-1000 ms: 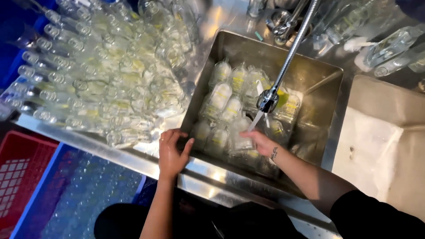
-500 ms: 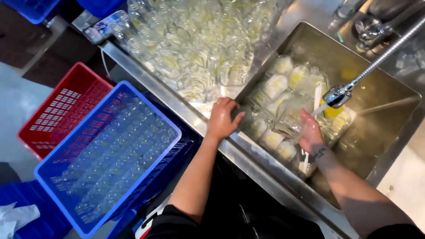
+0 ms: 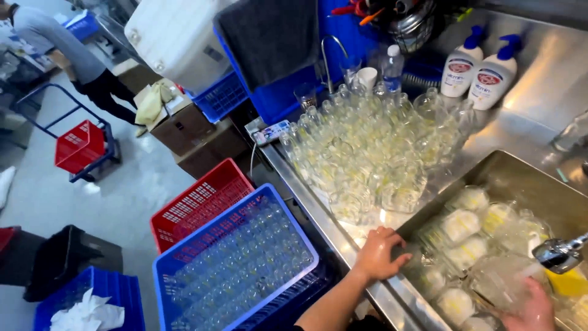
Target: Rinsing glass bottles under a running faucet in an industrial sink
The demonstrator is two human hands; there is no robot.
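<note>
The person's view had swung left since a moment before, while the left hand (image 3: 378, 252) stayed flat and spread on the sink (image 3: 514, 168) rim for support, and the right hand (image 3: 531, 311), at five o'clock, held a glass (image 3: 499, 283) under the faucet (image 3: 558, 252) to rinse.

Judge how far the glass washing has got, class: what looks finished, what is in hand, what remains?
Looks done: the blue crate on the floor is full of clear glasses. In hand: the right hand is down among the glasses in the sink under the spray head, while the left hand rests on the sink's edge. Left: a dense crowd of glasses on the counter, state uncertain, and the red crate, apparently empty.
</note>
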